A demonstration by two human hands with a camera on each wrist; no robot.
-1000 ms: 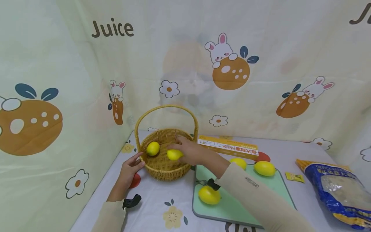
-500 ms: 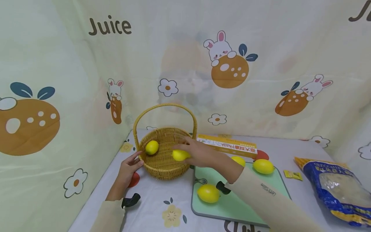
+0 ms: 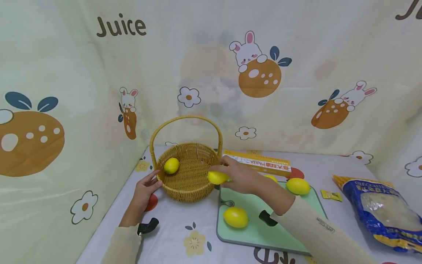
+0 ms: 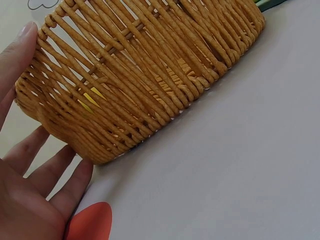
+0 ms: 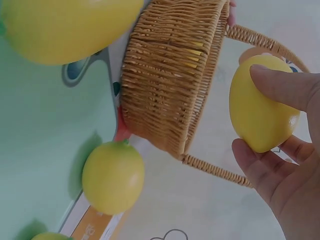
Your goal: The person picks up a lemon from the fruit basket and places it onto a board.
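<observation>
In the head view, the right hand point(image 3: 240, 176) covers one end of its lemon point(image 3: 217, 177), and the right forearm point(image 3: 275, 196) most of a far lemon point(image 3: 271, 177). The blue bag point(image 3: 384, 209) runs off the right edge. In the left wrist view, the basket point(image 4: 145, 65), cropped on top, hides most of an inner lemon point(image 4: 91, 97).

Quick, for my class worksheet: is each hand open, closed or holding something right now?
Left hand: open, fingers touching the side of the round golden-brown wicker basket.
Right hand: holding a smooth oval yellow lemon between thumb and fingers.
</observation>
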